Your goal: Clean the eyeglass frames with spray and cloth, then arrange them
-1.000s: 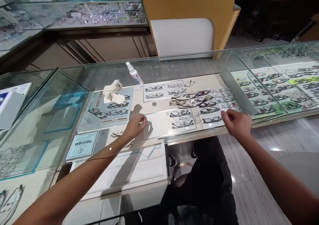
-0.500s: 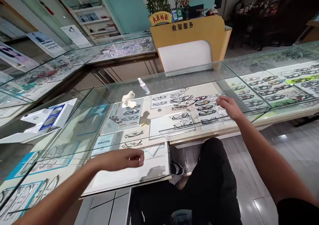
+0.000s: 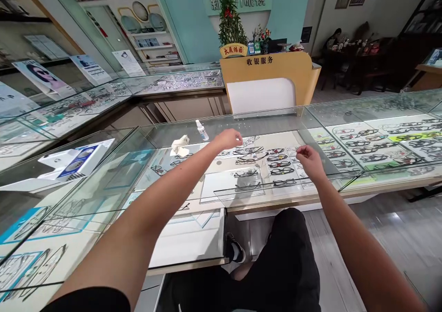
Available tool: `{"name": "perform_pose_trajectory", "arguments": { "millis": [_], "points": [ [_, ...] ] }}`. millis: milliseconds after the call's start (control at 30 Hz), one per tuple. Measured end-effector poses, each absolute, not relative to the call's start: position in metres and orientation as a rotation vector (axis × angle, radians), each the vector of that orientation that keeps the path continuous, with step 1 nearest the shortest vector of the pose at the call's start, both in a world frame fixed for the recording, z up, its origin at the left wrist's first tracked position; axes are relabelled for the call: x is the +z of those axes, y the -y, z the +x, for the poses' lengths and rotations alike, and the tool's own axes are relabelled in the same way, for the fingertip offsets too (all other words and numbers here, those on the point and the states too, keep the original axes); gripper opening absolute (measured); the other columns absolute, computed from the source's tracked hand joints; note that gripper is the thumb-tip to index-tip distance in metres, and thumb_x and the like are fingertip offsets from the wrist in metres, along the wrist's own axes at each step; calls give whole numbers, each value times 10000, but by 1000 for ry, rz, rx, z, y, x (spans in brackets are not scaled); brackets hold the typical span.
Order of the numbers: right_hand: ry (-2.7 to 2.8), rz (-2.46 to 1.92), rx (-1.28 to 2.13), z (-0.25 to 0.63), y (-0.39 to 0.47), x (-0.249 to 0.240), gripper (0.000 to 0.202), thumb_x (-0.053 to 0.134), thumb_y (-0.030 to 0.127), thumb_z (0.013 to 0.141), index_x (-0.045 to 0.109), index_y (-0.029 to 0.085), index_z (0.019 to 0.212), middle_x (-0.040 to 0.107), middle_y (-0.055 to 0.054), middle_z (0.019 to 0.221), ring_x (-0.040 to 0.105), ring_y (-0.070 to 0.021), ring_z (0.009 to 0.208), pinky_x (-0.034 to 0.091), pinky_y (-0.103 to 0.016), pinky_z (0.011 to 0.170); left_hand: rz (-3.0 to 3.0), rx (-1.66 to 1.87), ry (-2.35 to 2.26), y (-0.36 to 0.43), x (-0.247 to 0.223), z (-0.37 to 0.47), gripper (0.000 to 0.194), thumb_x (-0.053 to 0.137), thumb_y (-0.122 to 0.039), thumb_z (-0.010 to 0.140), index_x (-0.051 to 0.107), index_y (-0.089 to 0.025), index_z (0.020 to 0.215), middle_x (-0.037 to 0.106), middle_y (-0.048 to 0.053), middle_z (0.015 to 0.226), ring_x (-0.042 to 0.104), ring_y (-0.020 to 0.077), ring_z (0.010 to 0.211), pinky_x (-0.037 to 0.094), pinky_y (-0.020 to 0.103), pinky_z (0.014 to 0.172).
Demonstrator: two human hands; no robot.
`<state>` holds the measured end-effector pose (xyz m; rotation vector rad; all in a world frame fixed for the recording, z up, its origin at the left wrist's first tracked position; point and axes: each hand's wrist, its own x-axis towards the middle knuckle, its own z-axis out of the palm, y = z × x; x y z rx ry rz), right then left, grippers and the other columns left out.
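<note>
My left hand [image 3: 229,139] is stretched forward over the glass counter, its fingers curled and bent down; whether they hold anything is too small to tell. Beneath and beside it lie rows of eyeglasses [image 3: 249,157] inside the case. To the right, my right hand [image 3: 310,161] hovers above the glass with fingertips pinched together, near the frames [image 3: 280,164] on a white card. A white spray bottle [image 3: 202,130] and a crumpled cloth [image 3: 180,146] rest on the glass, left of my left hand.
An open drawer [image 3: 193,241] juts out near my legs. A white and blue box [image 3: 78,161] is on the left glass. Beyond the counter stands a yellow cashier desk [image 3: 265,70] with a plant [image 3: 230,24]. More glasses [image 3: 375,145] fill the right case.
My left hand has moved forward and right, from above the drawer to over the middle of the counter. My right hand stays near the same spot. The view has tilted up.
</note>
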<state>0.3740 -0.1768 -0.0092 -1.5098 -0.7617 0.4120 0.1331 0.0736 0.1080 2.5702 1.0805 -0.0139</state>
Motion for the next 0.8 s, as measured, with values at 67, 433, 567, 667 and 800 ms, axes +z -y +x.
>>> {"name": "perform_pose_trajectory", "arguments": {
  "millis": [67,433,567,667,800],
  "points": [
    [759,-1526,407,375,175,-11,236,691,322,654,636,217,859,597,12,772,469,-141,680,364,-307,631,2577,-26,-1119,-81,100,153,250,802,-472,824,849,-275,971,825,52,1052,717,242,889,492,322,740],
    [771,-1622,414,376,174,-12,186,695,302,678,622,242,839,529,35,679,388,-140,602,328,-308,578,2606,-64,-1190,-85,85,187,134,813,-223,772,844,-244,901,831,80,1031,743,273,912,538,337,787],
    [753,-1612,413,371,176,-5,204,739,348,688,630,231,815,584,17,721,429,-138,624,374,-307,597,2629,46,-1165,-78,97,171,148,746,-274,843,851,-253,946,828,68,1036,735,256,928,525,326,761],
    [763,-1614,414,370,177,-3,244,755,417,707,633,226,798,584,12,707,429,-136,618,367,-303,582,2659,132,-1113,-67,112,144,185,717,-343,873,849,-260,972,812,60,1025,724,248,957,498,320,735],
    [751,-1595,441,370,178,-4,248,756,432,709,634,227,779,540,30,633,399,-130,581,322,-294,537,2636,153,-967,-37,139,82,256,683,-442,892,844,-260,970,686,47,786,649,220,740,418,340,636]
  ]
}}
